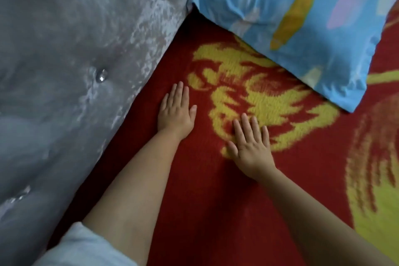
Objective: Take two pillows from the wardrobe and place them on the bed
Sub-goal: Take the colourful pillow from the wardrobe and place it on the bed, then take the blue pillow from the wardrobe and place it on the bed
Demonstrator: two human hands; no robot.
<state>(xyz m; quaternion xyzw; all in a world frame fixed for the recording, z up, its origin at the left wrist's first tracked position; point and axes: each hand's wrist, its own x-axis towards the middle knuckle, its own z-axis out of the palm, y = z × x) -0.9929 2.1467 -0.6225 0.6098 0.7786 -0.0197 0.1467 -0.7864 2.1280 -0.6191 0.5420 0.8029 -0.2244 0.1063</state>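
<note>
A blue pillow (302,28) with orange, pink and white shapes lies on the bed (205,190) at the upper right, its far end against the headboard. A red blanket with a yellow pattern covers the bed. My left hand (176,112) rests flat on the blanket close to the headboard, fingers together, holding nothing. My right hand (251,144) lies flat on the yellow pattern, fingers slightly spread, empty, a short way below the pillow's near edge. Only one pillow is in view; the wardrobe is out of frame.
A grey tufted velvet headboard (75,71) with shiny buttons fills the left side and meets the blanket along a diagonal line. A pale sleeve (82,246) covers my left upper arm at the bottom.
</note>
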